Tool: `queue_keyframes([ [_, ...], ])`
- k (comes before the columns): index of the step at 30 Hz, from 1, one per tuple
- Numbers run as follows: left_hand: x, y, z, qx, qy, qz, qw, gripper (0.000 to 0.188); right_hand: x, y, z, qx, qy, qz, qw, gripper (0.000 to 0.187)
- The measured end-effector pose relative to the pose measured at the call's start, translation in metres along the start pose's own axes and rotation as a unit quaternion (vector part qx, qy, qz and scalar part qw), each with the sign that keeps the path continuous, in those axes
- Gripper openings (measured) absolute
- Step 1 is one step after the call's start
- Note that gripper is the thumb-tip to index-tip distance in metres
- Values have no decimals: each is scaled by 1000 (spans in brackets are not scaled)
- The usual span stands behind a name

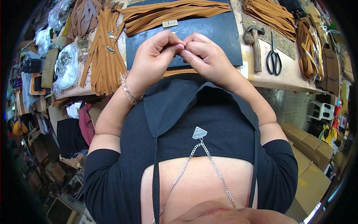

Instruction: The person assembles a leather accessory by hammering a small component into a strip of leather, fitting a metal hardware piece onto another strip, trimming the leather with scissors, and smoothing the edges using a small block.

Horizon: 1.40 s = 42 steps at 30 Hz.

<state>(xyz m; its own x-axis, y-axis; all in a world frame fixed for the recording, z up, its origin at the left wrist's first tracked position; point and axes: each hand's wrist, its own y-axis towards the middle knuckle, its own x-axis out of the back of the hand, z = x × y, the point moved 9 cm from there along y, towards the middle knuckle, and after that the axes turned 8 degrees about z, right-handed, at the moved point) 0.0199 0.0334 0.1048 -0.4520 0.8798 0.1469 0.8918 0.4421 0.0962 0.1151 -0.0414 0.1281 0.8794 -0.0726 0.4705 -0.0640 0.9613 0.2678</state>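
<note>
My left hand [156, 56] and my right hand [210, 56] meet at the fingertips above a dark flat board [229, 39]. Thumb and index finger are pinched on each side, and the other fingers curl in. Whatever lies between the fingertips is too small or hidden to make out. Just beyond the hands, a small beige tag-like block [170, 24] rests on the board. Brown zippers [179, 13] stretch across the board's far side in a long bundle. Part of another brown strip [179, 71] shows at the near edge, below my wrists.
Left of the board lie more brown zippers [106, 71] with silver zipper pulls [110, 49]. On the right are a hammer [256, 50], black-handled scissors [274, 61], another zipper bundle [270, 18] and a brown coil [308, 52]. Plastic bags [67, 67] crowd the left; cardboard boxes [313, 179] stand lower right.
</note>
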Motion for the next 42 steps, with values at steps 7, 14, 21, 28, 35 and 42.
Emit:
queue_keyframes([
  [7, 5, -8, -16, -81, 124, -92, 985, 5, -7, -4, -16, -68, 69, -24, 995, 20],
  [14, 8, -4, 23, 12, -104, -94, 990, 10, -16, -4, -15, -21, -73, -11, 997, 24],
  [21, 13, -3, 7, -54, 37, -141, 988, 8, -17, -3, -15, -33, -131, -43, 990, 26],
  [28, 14, -3, 11, -63, 76, -142, 985, 6, -17, -1, -20, -62, -140, -43, 987, 24],
  [35, 14, -1, 12, -41, 75, -128, 988, 7, -18, -4, -19, -74, -151, -32, 985, 27],
  [42, 13, -5, 8, -59, 99, -139, 984, 14, -19, -6, -30, -60, -116, -51, 990, 23],
])
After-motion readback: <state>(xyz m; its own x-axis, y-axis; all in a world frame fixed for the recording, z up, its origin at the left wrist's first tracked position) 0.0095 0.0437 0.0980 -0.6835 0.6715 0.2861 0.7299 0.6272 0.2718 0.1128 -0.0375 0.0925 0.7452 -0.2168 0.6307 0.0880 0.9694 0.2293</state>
